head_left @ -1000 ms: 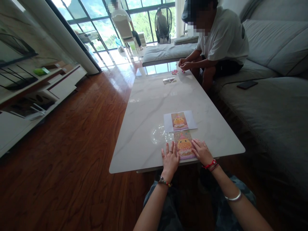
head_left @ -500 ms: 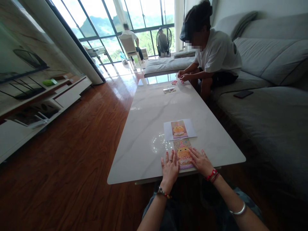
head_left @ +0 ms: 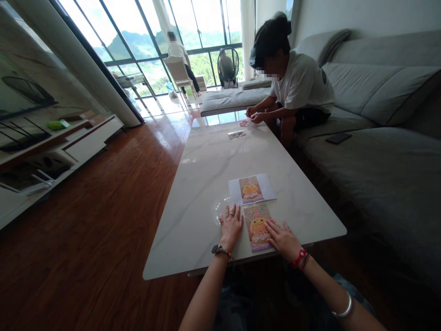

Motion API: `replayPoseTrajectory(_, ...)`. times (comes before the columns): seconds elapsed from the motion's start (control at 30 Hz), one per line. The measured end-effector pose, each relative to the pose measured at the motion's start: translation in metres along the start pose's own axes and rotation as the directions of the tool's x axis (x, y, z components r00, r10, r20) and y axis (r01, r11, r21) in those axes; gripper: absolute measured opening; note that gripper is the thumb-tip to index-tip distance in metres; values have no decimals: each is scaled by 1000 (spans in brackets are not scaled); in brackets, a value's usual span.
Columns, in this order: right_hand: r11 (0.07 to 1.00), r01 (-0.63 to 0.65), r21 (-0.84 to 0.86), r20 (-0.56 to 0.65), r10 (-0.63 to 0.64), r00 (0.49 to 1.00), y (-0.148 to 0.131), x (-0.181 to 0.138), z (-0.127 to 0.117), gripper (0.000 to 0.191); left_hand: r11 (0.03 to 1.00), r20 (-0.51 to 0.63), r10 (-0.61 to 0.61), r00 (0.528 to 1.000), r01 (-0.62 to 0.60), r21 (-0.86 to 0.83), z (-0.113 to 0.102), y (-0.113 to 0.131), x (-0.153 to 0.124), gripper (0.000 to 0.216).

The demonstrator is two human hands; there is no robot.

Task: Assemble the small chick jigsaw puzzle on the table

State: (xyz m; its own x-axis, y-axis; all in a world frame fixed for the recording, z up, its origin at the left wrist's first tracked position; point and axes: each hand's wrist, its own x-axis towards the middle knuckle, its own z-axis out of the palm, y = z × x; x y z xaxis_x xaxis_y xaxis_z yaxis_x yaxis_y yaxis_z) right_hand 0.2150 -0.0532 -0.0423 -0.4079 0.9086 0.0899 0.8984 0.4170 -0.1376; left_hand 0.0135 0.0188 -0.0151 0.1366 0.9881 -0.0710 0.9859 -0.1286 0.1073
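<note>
A small jigsaw puzzle point(head_left: 257, 231), showing a yellow figure with big eyes, lies flat near the table's front edge. My right hand point(head_left: 283, 238) rests with outstretched fingers on its right side, covering part of that edge. To the left of the puzzle, my left hand point(head_left: 231, 227) lies flat on the tabletop with its fingers spread, apart from the puzzle. Just beyond the puzzle is a white sheet point(head_left: 268, 186) printed with a matching picture.
The marble-patterned table point(head_left: 206, 184) stretches away from me. A person point(head_left: 296, 87) on the grey sofa point(head_left: 372, 170) handles small pieces beside a red-and-white pile point(head_left: 243, 123). A small white packet point(head_left: 236, 134) lies nearby, and a phone point(head_left: 338, 138) is on the sofa.
My left hand has moved off the puzzle's left edge, leftward and farther up the table. My right hand still touches the puzzle. The whole view has shifted slightly.
</note>
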Motion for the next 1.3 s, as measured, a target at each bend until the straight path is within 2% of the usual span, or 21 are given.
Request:
replayPoseTrajectory(0.17, 1000, 10, 4, 16, -10, 1000, 5, -1, -1, 47, 1000, -18, -22, 1000, 22, -22, 5, 3, -4, 46)
replayPoseTrajectory(0.3, 1000, 16, -19, 16, -16, 1000, 23, -10, -3, 46, 1000, -28, -22, 999, 21, -20, 5, 3, -3, 46)
replayPoseTrajectory(0.4, 999, -9, -44, -2, 9, 1000, 52, -28, -7, 46, 999, -49, -46, 998, 45, -21, 3, 5, -5, 47)
replayPoseTrajectory(0.5, 995, -79, -65, -8, 79, 997, 92, -52, -13, 47, 996, -121, -87, 989, 83, -44, 1, 5, -15, 47)
replayPoseTrajectory(0.63, 988, -146, -55, 23, 147, 989, 141, -76, -27, 47, 966, -213, -254, 943, 235, -111, -1, 2, -39, 50)
replayPoseTrajectory(0.73, 990, -138, -13, 64, 139, 988, 163, -83, -38, 47, 946, -221, -316, 923, 290, -141, 0, 3, -61, 52)
replayPoseTrajectory(0.87, 981, -191, 26, 114, 187, 976, 178, -85, -47, 45, 954, -204, -294, 934, 272, -126, 4, 7, -82, 51)
replayPoseTrajectory(0.97, 977, -198, 84, 128, 186, 974, 181, -85, -48, 47, 958, -200, -281, 939, 264, -107, 7, 10, -87, 51)
replayPoseTrajectory(1.03, 972, -189, 141, 99, 176, 979, 181, -84, -50, 49, 965, -209, -263, 942, 251, -82, 7, 12, -86, 51)
replayPoseTrajectory(1.1, 956, -199, 214, 3, 204, 979, 178, -84, -54, 49, 972, -212, -233, 949, 225, -60, 6, 16, -83, 50)
replayPoseTrajectory(1.13, 938, -221, 267, -84, 252, 964, 175, -85, -56, 48, 977, -204, -215, 955, 209, -52, 5, 18, -82, 49)
replayPoseTrajectory(1.17, 911, -251, 328, -185, 322, 928, 171, -86, -57, 46, 980, -186, -200, 962, 195, -45, 5, 20, -80, 48)
replayPoseTrajectory(1.23, 840, -306, 448, -354, 481, 802, 159, -91, -59, 38, 981, -139, -193, 971, 190, -36, 5, 25, -77, 47)
replayPoseTrajectory(1.27, 804, -329, 496, -404, 548, 732, 149, -94, -58, 37, 979, -121, -202, 972, 200, -33, 6, 27, -76, 46)
replayPoseTrajectory(1.3, 780, -346, 521, -423, 588, 689, 138, -99, -56, 38, 977, -113, -215, 970, 212, -31, 8, 29, -75, 46)
